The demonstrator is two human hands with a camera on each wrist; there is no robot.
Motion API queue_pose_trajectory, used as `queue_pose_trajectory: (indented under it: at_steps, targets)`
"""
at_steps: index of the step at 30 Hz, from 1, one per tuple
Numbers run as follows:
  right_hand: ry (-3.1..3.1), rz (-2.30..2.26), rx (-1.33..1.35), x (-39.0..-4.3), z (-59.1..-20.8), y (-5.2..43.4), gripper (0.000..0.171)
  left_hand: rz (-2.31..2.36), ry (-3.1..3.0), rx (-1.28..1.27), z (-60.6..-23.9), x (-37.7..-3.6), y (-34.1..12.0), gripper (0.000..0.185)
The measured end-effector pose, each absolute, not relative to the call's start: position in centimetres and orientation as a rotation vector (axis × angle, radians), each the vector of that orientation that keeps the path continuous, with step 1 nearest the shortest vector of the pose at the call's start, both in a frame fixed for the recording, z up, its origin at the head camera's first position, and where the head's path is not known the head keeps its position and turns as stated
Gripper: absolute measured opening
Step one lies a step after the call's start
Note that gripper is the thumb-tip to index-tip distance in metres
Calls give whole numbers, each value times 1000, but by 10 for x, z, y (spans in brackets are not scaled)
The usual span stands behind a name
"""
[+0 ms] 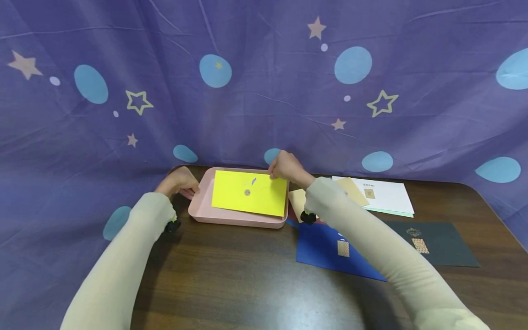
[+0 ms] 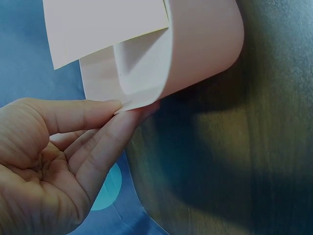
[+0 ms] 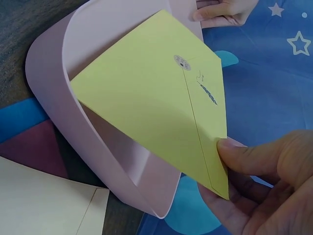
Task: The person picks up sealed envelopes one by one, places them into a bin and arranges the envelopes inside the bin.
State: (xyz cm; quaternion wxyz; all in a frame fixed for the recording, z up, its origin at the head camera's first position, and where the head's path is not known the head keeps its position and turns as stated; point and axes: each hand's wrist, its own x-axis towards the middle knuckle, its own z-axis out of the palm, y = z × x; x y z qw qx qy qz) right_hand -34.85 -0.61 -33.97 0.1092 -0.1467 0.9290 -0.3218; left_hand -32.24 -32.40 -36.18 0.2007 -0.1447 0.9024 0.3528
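A yellow envelope (image 1: pixel 235 195) with a round sticker and a small feather drawing lies slantwise over the pink tray (image 1: pixel 201 204). My right hand (image 1: pixel 290 167) pinches one corner of it between thumb and fingers, at the tray's far right. In the right wrist view, the envelope (image 3: pixel 151 93) is raised at that corner and overlaps the tray's rim. At the tray's left end, my left hand (image 1: pixel 180 182) pinches the rim, thumb on top and fingers beneath, as the left wrist view shows of the hand (image 2: pixel 63 152).
Right of the tray, a blue envelope (image 1: pixel 319 250), a dark green envelope (image 1: pixel 445 240), a white envelope (image 1: pixel 392 195) and beige envelopes (image 1: pixel 298 200) lie on the wooden table (image 1: pixel 231 270), some overlapping. A purple-blue curtain (image 1: pixel 255 119) with stars hangs right behind the table's far edge.
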Motion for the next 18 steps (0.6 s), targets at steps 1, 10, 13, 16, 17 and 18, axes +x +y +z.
queue_pose_trajectory:
  at_steps: [1,10,13,16,17,18]
  targets:
    - [2734,-944,-432,-349,-340,-6,9,986,2520,-403,-362,-322,-324,3]
    - [2759,-929,-401,-349,-350,-12,7,976,2534,-433,-368,-327,-327,3]
    - [2764,-927,-408,-349,-353,-13,7,968,2538,-422,-369,-327,-328,4]
    - [2770,-932,-415,-349,-356,-14,8,973,2534,-417,-367,-326,-327,6]
    - [2778,-929,-418,-350,-357,-15,9,976,2532,-416,-366,-326,-326,6]
    - [2783,-928,-414,-350,-358,-16,9,981,2528,-419,-366,-325,-325,6]
